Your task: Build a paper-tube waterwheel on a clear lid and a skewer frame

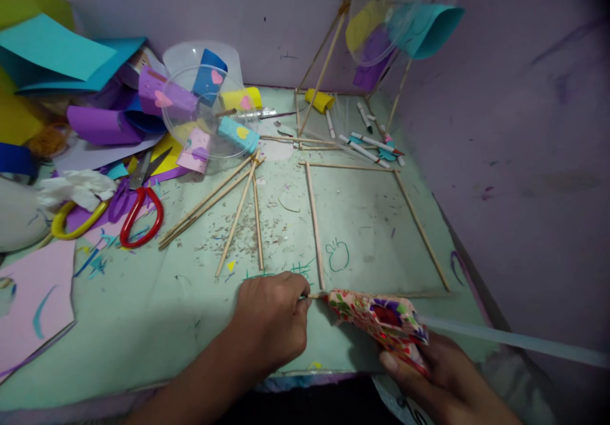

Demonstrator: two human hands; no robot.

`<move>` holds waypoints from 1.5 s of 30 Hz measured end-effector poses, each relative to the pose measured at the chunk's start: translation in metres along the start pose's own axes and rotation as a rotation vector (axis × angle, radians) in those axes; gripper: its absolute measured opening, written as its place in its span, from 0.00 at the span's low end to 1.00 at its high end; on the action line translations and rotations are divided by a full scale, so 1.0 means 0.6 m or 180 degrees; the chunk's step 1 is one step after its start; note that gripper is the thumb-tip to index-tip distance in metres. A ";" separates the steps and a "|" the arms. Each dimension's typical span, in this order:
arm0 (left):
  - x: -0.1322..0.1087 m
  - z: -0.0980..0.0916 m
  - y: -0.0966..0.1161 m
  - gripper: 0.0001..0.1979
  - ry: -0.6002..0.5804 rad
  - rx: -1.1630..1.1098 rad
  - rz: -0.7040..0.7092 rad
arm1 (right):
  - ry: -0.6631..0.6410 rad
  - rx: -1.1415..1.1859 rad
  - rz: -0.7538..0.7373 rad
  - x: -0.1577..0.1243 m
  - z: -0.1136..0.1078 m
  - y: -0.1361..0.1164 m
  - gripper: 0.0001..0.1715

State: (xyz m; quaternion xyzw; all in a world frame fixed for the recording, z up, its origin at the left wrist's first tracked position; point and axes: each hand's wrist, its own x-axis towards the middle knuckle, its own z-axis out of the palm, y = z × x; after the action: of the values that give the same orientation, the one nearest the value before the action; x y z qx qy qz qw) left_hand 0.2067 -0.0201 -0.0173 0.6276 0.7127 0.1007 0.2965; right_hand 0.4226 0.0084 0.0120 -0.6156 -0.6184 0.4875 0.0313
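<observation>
My right hand (429, 374) grips a floral-patterned glue gun (372, 316), with a long translucent glue stick (505, 335) out of its back. The gun's nozzle points left, at the near-left corner of a square of thin wooden sticks laid on the table. Closed in a pinch, my left hand (276, 314) holds the left end of the near wooden stick (314, 296), just left of the nozzle. Part of that stick is hidden behind the gun. The left side stick (314, 222) ends close to the nozzle. The far stick (350, 166) and right side stick (422, 231) form the other sides.
Bundled wooden sticks (210, 202) lie left of the square. Further left are red-handled scissors (142, 218), coloured paper and a clear plastic lid (210, 114) with paper rolls. A stick pyramid (328, 63) stands behind, near several markers (365, 152). Purple walls border the table.
</observation>
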 end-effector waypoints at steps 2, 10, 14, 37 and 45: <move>0.000 0.000 -0.001 0.08 -0.0001 0.0004 0.0020 | 0.0042 -0.0029 0.0025 -0.001 0.000 0.002 0.25; 0.003 -0.001 -0.001 0.09 -0.0050 0.0008 -0.0001 | 0.0114 0.0175 -0.0177 -0.001 -0.009 0.003 0.25; 0.006 -0.023 -0.003 0.12 -0.0254 -0.0318 -0.0036 | 0.0243 0.0459 -0.0225 0.003 -0.020 0.008 0.24; 0.113 -0.040 0.037 0.16 -0.0015 0.0114 -0.0803 | -0.0344 0.2079 -0.0407 0.070 0.007 0.037 0.26; 0.118 -0.044 0.027 0.16 -0.0092 -0.0337 -0.0766 | -0.0483 0.1997 -0.0612 0.084 0.002 0.023 0.28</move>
State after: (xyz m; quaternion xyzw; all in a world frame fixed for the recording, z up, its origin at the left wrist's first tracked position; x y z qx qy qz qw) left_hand 0.2030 0.0566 -0.0086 0.5225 0.7722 0.0930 0.3494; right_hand 0.4200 0.0443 -0.0255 -0.4768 -0.4940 0.6933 0.2190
